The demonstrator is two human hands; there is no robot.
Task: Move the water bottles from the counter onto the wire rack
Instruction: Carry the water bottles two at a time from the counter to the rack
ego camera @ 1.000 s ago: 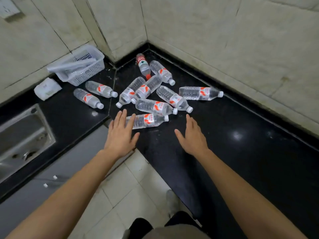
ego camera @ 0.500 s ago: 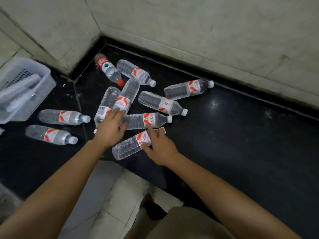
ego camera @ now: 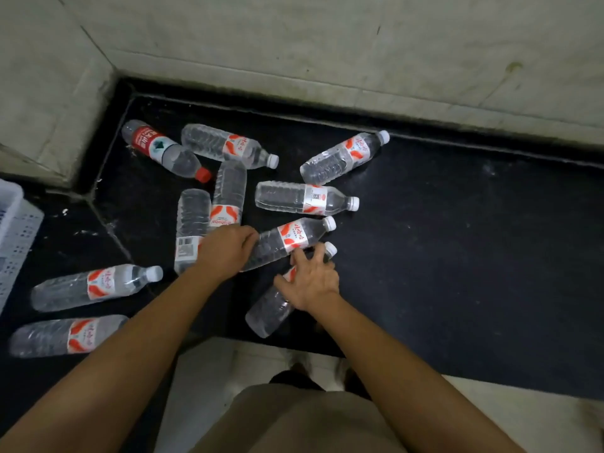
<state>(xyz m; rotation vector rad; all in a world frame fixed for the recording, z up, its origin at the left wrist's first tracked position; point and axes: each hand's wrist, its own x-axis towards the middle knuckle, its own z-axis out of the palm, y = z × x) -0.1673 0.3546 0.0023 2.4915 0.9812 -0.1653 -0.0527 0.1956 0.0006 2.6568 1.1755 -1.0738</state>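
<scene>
The left hand (ego camera: 225,251) is curling its fingers (ego camera: 250,237) round the base end of a white-capped bottle (ego camera: 294,238) lying on the black worktop (ego camera: 457,256). The right hand (ego camera: 312,281) is gripping the nearest bottle (ego camera: 269,308) near its neck, just at five o'clock of the first. Other bottles (ego camera: 343,156) are lying scattered from eight to one o'clock, their red-and-white labels carrying script too blurred to read. A QR-coded bottle (ego camera: 294,197) is lying at twelve o'clock, a red-capped bottle (ego camera: 163,148) at ten.

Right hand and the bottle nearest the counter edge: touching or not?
Touching. The head view shows the right hand laid over the nearest bottle, fingers curled round its label end, no gap visible.
</scene>
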